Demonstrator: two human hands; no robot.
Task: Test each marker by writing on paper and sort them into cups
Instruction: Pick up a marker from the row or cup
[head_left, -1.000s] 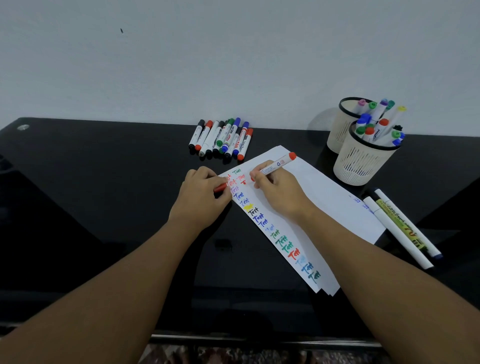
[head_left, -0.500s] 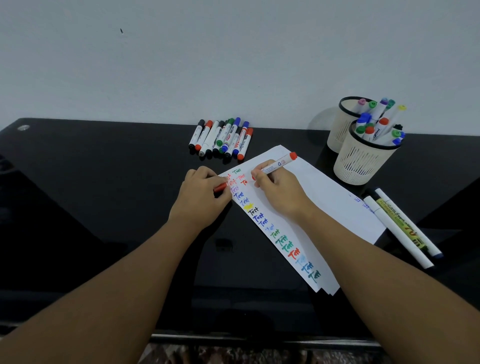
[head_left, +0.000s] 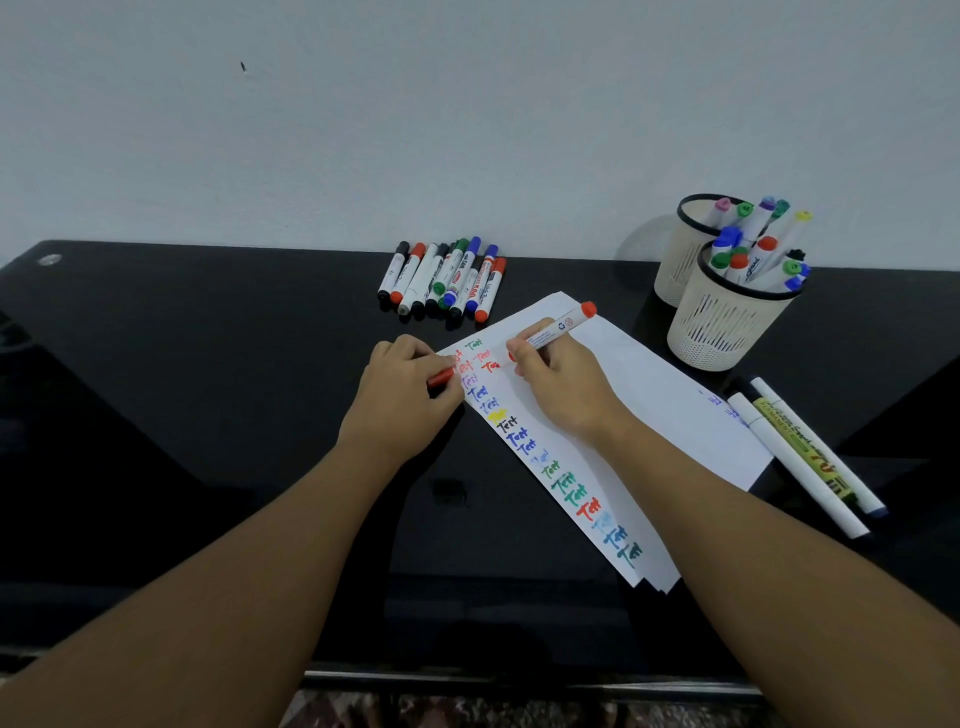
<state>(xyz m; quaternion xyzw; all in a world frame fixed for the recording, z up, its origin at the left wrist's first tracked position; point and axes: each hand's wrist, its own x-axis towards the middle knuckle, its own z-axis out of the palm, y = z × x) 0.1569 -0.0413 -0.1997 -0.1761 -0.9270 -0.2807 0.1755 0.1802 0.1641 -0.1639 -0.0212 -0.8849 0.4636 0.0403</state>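
Observation:
My right hand (head_left: 558, 384) grips a white marker with a red end (head_left: 563, 326), its tip down on the white paper (head_left: 639, 395) beside fresh red writing. The paper's left strip carries a column of "Test" words in many colours. At the paper's top left corner, my left hand (head_left: 405, 395) holds the marker's red cap (head_left: 441, 376). Several capped markers (head_left: 447, 278) lie in a row behind the paper. Two cream mesh cups stand at the right: the near cup (head_left: 727, 332) and the far cup (head_left: 675, 260), both with markers in them.
Three long markers (head_left: 800, 452) lie on the black glass table (head_left: 208, 389) just right of the paper. A pale wall runs along the table's back edge. The table's front edge is near my forearms.
My right hand and the marker shifted very slightly to the right along the paper as it writes. My left hand and the cap stayed put.

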